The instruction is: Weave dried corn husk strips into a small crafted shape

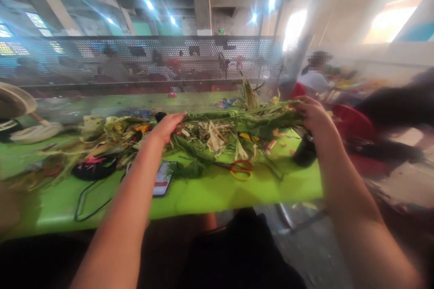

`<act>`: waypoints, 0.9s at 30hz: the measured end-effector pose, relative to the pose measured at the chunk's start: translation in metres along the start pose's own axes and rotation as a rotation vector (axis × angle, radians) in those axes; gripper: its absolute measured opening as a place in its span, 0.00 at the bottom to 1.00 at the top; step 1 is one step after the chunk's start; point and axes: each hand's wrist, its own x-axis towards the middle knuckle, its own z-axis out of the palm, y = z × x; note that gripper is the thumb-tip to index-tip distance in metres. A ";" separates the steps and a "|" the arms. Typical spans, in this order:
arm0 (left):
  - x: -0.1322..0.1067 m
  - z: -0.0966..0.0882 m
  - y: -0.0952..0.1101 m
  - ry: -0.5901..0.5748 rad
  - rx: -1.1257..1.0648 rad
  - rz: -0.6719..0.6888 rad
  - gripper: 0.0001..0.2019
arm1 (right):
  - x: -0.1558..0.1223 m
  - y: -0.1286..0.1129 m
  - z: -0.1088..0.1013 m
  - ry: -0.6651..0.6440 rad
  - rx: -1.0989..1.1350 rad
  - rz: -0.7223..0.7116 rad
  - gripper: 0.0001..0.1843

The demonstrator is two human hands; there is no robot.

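A long bundle of green plant stalks point(244, 117) stretches level between my two hands, above a pile of dried husks point(216, 137). My left hand point(168, 126) is closed around its left end. At the other end, my right hand point(309, 110) grips it with bent fingers, over a dark cylindrical object point(304, 151). Scissors with a red and yellow handle point(241, 169) lie on the green table point(217, 198) below the bundle. Leafy green scraps point(190, 169) lie beside a phone point(164, 179), left of the scissors.
More dried leaves point(111, 133) heap up on the left, near a black item with a pink star shape point(95, 165). A woven hat or basket point(15, 99) stands at far left. A perforated metal screen point(142, 65) runs behind the table. A person point(317, 74) sits at back right.
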 end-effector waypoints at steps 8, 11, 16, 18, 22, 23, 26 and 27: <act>0.002 -0.033 0.012 0.224 0.069 0.088 0.19 | -0.002 0.001 0.002 0.081 -0.065 0.028 0.08; -0.001 -0.032 0.016 0.230 0.053 0.058 0.16 | 0.001 0.006 0.007 0.087 -0.087 0.007 0.07; -0.005 -0.009 0.025 0.075 0.032 -0.013 0.15 | -0.001 0.003 0.044 -0.153 -0.155 -0.001 0.13; -0.007 0.009 0.031 -0.039 0.047 -0.031 0.16 | -0.009 -0.001 0.073 -0.344 -0.190 -0.069 0.19; -0.012 0.055 0.044 -0.240 0.132 0.072 0.17 | -0.038 -0.005 0.144 -0.687 -0.104 -0.219 0.38; -0.014 0.066 0.048 -0.313 0.162 0.074 0.18 | -0.047 -0.003 0.162 -0.725 -0.074 -0.240 0.41; -0.022 0.085 0.060 -0.441 0.226 0.111 0.21 | -0.063 0.003 0.200 -0.769 -0.027 -0.145 0.34; -0.024 0.087 0.063 -0.460 0.255 0.129 0.21 | -0.063 0.005 0.206 -0.750 -0.050 -0.088 0.25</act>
